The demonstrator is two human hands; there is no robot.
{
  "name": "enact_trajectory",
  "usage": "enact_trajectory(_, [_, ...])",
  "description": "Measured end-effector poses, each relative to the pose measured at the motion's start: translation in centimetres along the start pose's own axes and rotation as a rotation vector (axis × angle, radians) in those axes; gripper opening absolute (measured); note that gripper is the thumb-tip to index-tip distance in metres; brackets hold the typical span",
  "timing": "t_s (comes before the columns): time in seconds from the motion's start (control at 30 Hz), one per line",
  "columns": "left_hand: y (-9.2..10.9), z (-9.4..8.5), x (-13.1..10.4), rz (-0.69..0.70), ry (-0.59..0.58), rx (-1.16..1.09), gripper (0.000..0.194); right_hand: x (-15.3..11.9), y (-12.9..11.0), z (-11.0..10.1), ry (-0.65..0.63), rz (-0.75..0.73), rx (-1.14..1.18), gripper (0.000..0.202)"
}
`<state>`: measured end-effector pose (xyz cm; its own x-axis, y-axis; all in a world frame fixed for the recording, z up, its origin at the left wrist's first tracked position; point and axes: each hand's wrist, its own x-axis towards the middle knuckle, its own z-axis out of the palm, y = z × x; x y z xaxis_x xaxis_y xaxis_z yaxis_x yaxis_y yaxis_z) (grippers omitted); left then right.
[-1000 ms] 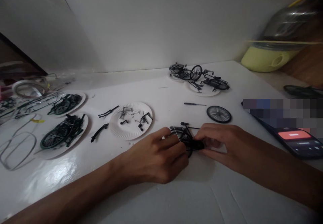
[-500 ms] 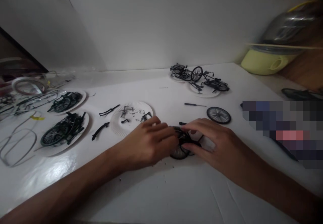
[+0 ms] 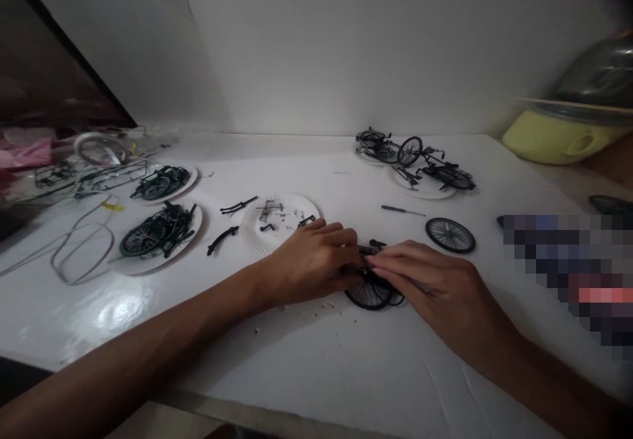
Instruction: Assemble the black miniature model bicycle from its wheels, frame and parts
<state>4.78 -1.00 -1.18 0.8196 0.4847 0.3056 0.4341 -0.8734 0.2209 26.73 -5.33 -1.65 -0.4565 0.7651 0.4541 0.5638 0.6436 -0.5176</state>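
A black model bicycle (image 3: 370, 294) with a spoked wheel lies on the white table, partly covered by my hands. My left hand (image 3: 316, 258) is closed on its left side, fingers curled over the frame. From the right, my right hand (image 3: 420, 271) pinches with thumb and forefinger at a spot above the wheel; whatever sits between the fingertips is too small to make out. A loose spoked wheel (image 3: 450, 235) lies behind my right hand, near a small screwdriver (image 3: 403, 210). Tiny screws (image 3: 316, 314) are scattered in front of the bicycle.
A paper plate (image 3: 250, 228) holds small metal parts, with two curved black pieces (image 3: 222, 239) beside it. Plates with green bicycle parts (image 3: 153, 234) stand left; black bicycle parts (image 3: 450, 175) lie at the back right. A yellow-green pot (image 3: 548, 139) stands far right.
My right thumb and forefinger, apart before, have come together above the wheel. My left hand keeps its hold on the bicycle. The whole view has shifted, so things appear further right.
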Motion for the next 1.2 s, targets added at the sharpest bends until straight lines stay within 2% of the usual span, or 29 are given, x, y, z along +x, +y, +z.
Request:
enact_trajectory(0.23, [0.2,0.8,0.1,-0.147,0.074,-0.207,0.011,0.3,-0.6,0.5,0.085,0.044,-0.059,0.012])
enact_trajectory(0.4, [0.6,1.1,0.3,-0.231,0.092,-0.259,0.012,0.4,-0.8,0.4,0.079,-0.014,-0.025,0.014])
enact_trajectory(0.87, [1.1,1.2,0.2,-0.219,0.143,-0.286,0.012,0.3,-0.6,0.6,0.077,0.171,-0.046,0.005])
enact_trajectory(1.1, [0.9,1.0,0.2,-0.226,0.127,-0.289,0.015,0.5,-0.4,0.5,0.122,0.116,-0.086,0.006])
enact_trajectory(1.2, [0.8,0.8,0.2,-0.252,0.121,-0.29,0.016,0.5,-0.7,-0.3,0.122,0.071,-0.145,0.014])
